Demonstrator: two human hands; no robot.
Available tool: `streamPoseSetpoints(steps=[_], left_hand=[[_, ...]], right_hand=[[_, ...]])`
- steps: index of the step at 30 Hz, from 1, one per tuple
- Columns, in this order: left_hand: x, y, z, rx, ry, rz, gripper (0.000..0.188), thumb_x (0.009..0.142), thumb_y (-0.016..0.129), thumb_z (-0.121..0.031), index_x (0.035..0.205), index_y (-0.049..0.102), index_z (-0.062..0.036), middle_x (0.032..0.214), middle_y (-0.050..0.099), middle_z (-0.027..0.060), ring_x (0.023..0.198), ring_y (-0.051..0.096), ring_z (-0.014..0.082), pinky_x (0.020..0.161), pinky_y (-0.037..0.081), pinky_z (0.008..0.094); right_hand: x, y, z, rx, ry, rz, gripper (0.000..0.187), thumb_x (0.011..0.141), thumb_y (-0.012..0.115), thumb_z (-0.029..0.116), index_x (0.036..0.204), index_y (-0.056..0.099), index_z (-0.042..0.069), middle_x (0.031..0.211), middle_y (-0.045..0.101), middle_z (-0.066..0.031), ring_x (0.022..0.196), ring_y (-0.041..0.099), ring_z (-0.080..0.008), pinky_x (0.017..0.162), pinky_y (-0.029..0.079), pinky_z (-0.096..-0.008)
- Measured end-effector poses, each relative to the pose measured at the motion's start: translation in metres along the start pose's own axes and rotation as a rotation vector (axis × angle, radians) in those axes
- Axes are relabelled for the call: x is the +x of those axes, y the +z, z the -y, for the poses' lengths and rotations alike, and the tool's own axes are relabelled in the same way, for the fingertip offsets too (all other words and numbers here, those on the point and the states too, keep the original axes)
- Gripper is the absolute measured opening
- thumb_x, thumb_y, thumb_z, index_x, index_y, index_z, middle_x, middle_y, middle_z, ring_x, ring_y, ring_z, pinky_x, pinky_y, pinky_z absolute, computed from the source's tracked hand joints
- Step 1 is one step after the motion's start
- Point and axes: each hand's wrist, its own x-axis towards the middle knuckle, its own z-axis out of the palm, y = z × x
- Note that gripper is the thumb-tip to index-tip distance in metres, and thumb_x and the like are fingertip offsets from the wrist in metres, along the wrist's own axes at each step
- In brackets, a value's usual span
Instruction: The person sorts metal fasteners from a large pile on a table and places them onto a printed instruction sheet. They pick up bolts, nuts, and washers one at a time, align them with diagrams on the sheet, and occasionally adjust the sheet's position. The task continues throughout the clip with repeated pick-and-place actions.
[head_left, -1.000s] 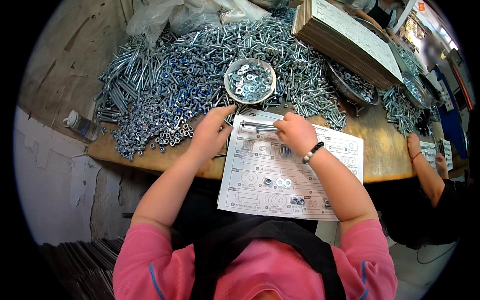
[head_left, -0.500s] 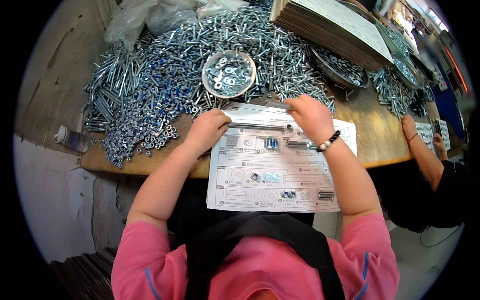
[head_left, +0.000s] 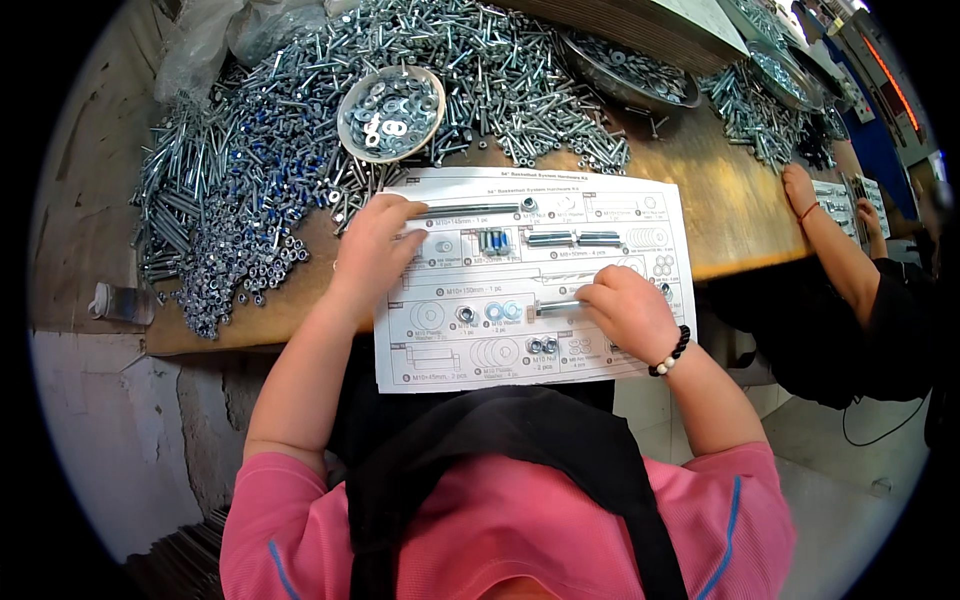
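A white card printed with outlined hardware shapes [head_left: 392,375] overhangs the table's front edge. My right hand [head_left: 628,312] pinches a silver bolt [head_left: 558,308] against the card's lower middle, its head pointing left. My left hand [head_left: 380,245] lies over the card's left edge, thumb and index finger apart, fingertips at the end of a long bolt [head_left: 475,209]. A nut [head_left: 529,204] sits at that bolt's right end. Below are short blue-tipped bolts [head_left: 495,242] and thicker bolts [head_left: 575,239]. Lower down lie a nut [head_left: 466,314], two washers [head_left: 503,312] and a pair of nuts [head_left: 542,346].
Behind the card spreads a heap of bolts [head_left: 510,75], with a bowl of washers [head_left: 428,90] on it. Loose nuts [head_left: 235,275] lie left, near a clear bottle [head_left: 122,303]. A metal pan [head_left: 690,97] stands at back. Another person's arm [head_left: 830,225] works at right.
My right hand has come down from the card's top edge to its lower middle with the bolt. My left thumb has spread from the fingers. The view has shifted rightward.
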Motion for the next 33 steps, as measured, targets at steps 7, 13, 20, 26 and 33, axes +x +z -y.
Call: streamPoseSetpoints(steps=[7,13,20,26,33], left_hand=[[-0.020,0.041,-0.065,-0.134,0.292,0.149,0.030,0.069,0.068,-0.009,0.097,0.061,-0.0050,0.088,0.059,0.0098,0.085,0.056,0.0270,0.073,0.045,0.0359],[-0.027,0.061,-0.089,0.006,0.259,0.266,0.029,0.068,0.069,-0.014,0.096,0.062,-0.0084,0.088,0.059,0.0046,0.085,0.055,0.0238,0.077,0.040,0.0359],[-0.020,0.067,-0.089,0.044,0.268,0.274,0.017,0.069,0.068,-0.015,0.085,0.063,-0.0104,0.083,0.060,0.0026,0.083,0.055,0.0223,0.075,0.038,0.0355],[-0.019,0.062,-0.091,0.051,0.243,0.374,0.015,0.069,0.067,-0.016,0.083,0.062,-0.0112,0.080,0.058,0.0023,0.080,0.055,0.0221,0.073,0.037,0.0358],[-0.018,0.054,-0.090,-0.047,0.197,0.292,0.024,0.066,0.070,-0.015,0.088,0.063,-0.0096,0.078,0.058,0.0024,0.080,0.055,0.0212,0.076,0.037,0.0331]], right_hand=[[-0.007,0.011,-0.001,-0.057,-0.050,-0.105,0.020,0.068,0.064,0.009,0.087,0.063,0.012,0.076,0.054,-0.0036,0.074,0.054,-0.0234,0.066,0.045,-0.0338],[-0.036,-0.033,-0.037,-0.073,0.198,-0.295,0.015,0.068,0.064,0.006,0.082,0.063,0.009,0.079,0.056,-0.0065,0.076,0.054,-0.0263,0.066,0.044,-0.0359],[-0.051,-0.020,-0.040,-0.129,0.195,-0.246,0.014,0.066,0.066,0.008,0.079,0.065,0.010,0.076,0.053,-0.0043,0.075,0.053,-0.0242,0.065,0.045,-0.0335],[-0.052,-0.021,-0.038,-0.135,0.213,-0.230,0.014,0.066,0.067,0.008,0.079,0.065,0.011,0.075,0.053,-0.0042,0.075,0.053,-0.0240,0.065,0.045,-0.0336],[-0.056,-0.044,-0.051,-0.098,0.342,-0.196,0.021,0.065,0.070,0.009,0.086,0.064,0.010,0.078,0.054,-0.0053,0.077,0.053,-0.0247,0.068,0.044,-0.0337]])
